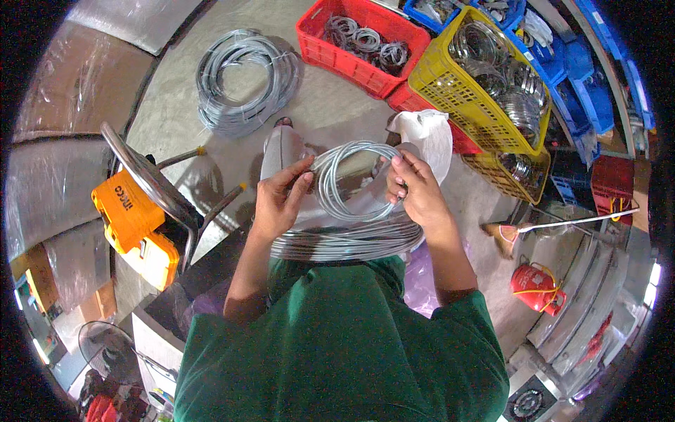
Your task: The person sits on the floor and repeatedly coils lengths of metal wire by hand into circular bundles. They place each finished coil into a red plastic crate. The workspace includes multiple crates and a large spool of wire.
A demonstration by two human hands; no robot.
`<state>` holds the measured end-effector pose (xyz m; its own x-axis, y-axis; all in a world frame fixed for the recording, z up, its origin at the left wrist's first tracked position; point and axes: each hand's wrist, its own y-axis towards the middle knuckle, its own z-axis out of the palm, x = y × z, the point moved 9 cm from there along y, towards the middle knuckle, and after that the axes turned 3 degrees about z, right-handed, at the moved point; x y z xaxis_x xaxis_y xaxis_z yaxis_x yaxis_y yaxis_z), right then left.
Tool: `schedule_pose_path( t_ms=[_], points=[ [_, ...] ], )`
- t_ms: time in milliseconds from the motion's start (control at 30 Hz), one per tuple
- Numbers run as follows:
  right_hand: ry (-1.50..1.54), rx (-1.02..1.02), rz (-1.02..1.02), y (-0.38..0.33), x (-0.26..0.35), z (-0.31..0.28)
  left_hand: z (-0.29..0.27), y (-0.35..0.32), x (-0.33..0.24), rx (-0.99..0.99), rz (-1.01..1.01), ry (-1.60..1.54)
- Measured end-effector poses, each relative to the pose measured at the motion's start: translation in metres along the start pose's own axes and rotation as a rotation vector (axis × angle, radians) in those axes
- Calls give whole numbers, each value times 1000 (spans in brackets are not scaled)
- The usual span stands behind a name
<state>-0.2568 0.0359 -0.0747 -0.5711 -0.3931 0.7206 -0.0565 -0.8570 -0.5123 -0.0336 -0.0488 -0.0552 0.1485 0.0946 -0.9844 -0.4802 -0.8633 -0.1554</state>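
Note:
A small coil of silvery wire cable (328, 186) is held up above my lap, its loops lying in a loose ring. My right hand (420, 190) grips the ring's right side, fingers curled round the strands. At the left edge of the ring, my left hand (281, 197) is closed in a pinch, thumb and fingertips on the cable there. Exactly which strand they pinch is too small to tell. Beneath both hands a larger coil of similar cable (344, 243) rests across my lap, against my green shirt.
On the floor ahead lies a big cable coil (213, 84). A red crate (344, 67) and a yellow crate (457, 105) hold smaller coils. A white sack (436, 141) is beside my right knee. An orange tool case (130, 204) stands left; a broom (503, 235) and red tank (536, 287) right.

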Motion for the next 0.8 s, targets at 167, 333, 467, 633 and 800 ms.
schedule_pose_path(
  t_ms=[167,333,467,633,800],
  points=[
    [153,62,22,0,-2,7,2,4,19,-45,-70,-229],
    [215,54,18,-1,-2,8,29,1,42,-131,-163,-810],
    [145,-30,-21,-4,0,2,27,-3,38,-158,-185,-623],
    [-311,-212,-176,-10,14,-1,-5,1,-2,-92,-44,175],
    [-607,-390,-216,-14,21,2,-2,-3,-51,-107,151,642]
  ],
)
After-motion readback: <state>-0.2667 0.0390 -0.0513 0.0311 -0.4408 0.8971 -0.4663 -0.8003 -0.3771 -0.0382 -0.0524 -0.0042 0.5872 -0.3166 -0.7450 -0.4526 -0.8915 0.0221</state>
